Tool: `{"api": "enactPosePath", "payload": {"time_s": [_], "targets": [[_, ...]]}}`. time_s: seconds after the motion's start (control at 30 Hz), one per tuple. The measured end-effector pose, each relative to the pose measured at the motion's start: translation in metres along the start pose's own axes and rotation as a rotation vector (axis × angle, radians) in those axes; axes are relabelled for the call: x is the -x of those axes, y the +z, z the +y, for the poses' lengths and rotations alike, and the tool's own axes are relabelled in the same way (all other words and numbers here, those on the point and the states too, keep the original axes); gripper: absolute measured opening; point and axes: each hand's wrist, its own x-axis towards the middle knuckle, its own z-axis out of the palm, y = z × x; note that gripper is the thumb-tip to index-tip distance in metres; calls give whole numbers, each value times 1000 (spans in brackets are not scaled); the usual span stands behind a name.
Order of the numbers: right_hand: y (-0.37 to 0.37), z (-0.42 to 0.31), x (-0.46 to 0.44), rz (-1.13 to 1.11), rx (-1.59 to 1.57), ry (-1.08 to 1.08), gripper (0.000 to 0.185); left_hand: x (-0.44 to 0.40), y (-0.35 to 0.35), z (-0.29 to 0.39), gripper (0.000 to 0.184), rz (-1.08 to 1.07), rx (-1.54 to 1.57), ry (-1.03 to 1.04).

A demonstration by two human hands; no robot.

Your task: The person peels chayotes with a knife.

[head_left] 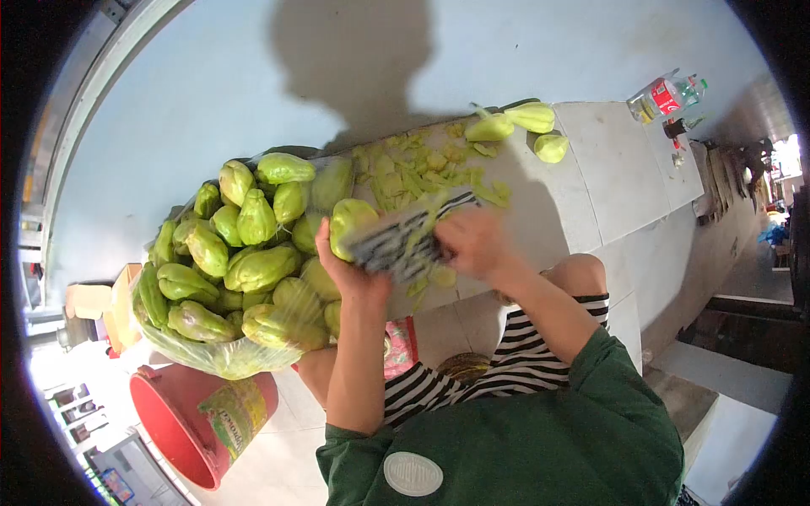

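A green chayote [350,226] is in my left hand [359,274], its fingers wrapped round the near side. Beside it, my right hand [472,240] is closed on a black-and-white striped cloth [413,232], which is blurred by motion and stretches across to the chayote. Whether the right hand also holds a tool under the cloth cannot be made out. Pale green peelings [422,169] lie scattered on the tiled surface just beyond both hands. To the left, a clear plastic bag [245,358] is full of chayotes [261,270].
Several chayotes [489,128] lie at the far edge of the tiles [591,160]. A plastic bottle [666,97] and a dark bottle [675,126] are at the far right. A red bucket [181,422] stands at the lower left, near a cardboard box [122,308].
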Motion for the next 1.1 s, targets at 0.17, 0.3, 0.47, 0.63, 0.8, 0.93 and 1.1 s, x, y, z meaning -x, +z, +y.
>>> {"api": "enactPosePath", "payload": {"time_s": [0.17,0.3,0.47,0.63,0.8,0.93,1.1], "targets": [[-2,-26,2,73,-6,-354,16,-5,-18,-1,60,-180,-123,-92],[-5,-26,2,74,4,-355,16,-8,-22,-11,56,-205,-97,-107],[-4,-28,1,141,-65,-409,17,-10,-27,-17,55,-217,-40,-150],[-4,-29,5,90,-30,-409,13,-16,-30,-16,56,-209,-172,-51],[-3,-29,6,78,-40,-393,13,-14,-30,-13,56,-262,-148,-75],[6,-7,6,24,34,-192,14,-9,-20,-11,53,-95,-22,-49],[-10,-25,-2,9,-23,-249,15,-1,-15,-7,48,-212,-132,-47]]}}
